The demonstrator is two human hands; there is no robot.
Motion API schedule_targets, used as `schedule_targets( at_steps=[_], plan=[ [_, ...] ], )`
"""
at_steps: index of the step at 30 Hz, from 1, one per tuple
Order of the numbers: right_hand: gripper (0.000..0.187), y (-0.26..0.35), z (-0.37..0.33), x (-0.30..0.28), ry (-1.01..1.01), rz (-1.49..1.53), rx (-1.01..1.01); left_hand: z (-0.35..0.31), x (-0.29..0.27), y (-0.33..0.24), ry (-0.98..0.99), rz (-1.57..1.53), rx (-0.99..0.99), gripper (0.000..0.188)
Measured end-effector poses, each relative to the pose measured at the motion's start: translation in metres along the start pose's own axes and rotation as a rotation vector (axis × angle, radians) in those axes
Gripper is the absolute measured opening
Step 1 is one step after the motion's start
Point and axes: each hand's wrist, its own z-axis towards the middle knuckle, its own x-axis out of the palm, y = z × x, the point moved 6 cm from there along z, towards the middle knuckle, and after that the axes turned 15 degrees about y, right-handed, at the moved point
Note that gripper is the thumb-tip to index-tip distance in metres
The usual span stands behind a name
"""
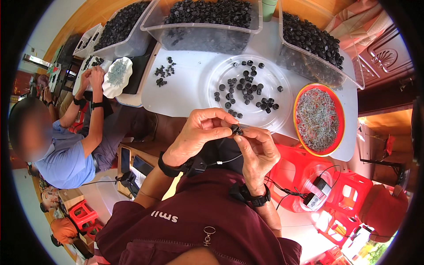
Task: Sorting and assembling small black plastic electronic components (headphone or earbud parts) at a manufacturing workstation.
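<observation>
In front of my chest, both hands meet at a small black plastic part [236, 130]. My left hand [198, 134] pinches it between thumb and forefinger. My right hand [257, 155] grips it from the other side with closed fingertips; whether it is one piece or two fitted together is too small to tell. Just beyond my hands lies a round clear plastic tray [279, 115] with loose black caps [247, 87] scattered in it. At its right is a red bowl with a yellow rim [297, 115], full of small silvery screws or pins [319, 119].
Clear bins [203, 40] of black parts line the table's [185, 95] far side. Small black pieces [164, 71] lie left of the tray. A co-worker in a blue shirt [66, 154] works at the left near a white dish [128, 73]. Red stools [289, 170] stand at the lower right.
</observation>
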Motion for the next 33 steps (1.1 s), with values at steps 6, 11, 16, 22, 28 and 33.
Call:
schedule_targets(
  at_steps=[6, 11, 16, 22, 28, 33],
  plan=[
    [0.017, 0.009, -0.002, -0.001, 0.007, -0.304, -0.124, -0.001, 0.002, -0.001, -0.008, -0.022, -0.004, 0.022],
    [0.019, 0.017, -0.003, 0.003, 0.004, -0.438, -0.175, -0.003, 0.001, -0.001, 0.007, -0.013, 0.003, 0.022],
    [0.022, 0.024, -0.006, 0.006, 0.015, -0.534, -0.238, -0.003, 0.003, -0.001, 0.008, -0.075, 0.013, 0.019],
    [0.024, 0.027, -0.008, 0.007, 0.012, -0.553, -0.278, -0.004, 0.007, -0.005, 0.0, -0.018, 0.026, 0.018],
    [0.024, 0.026, -0.009, 0.005, 0.008, -0.53, -0.278, -0.006, 0.016, -0.012, -0.028, 0.05, -0.076, 0.018],
    [0.024, 0.028, -0.008, 0.005, 0.008, -0.523, -0.287, -0.007, 0.014, -0.012, -0.064, 0.047, -0.017, 0.018]
  ],
)
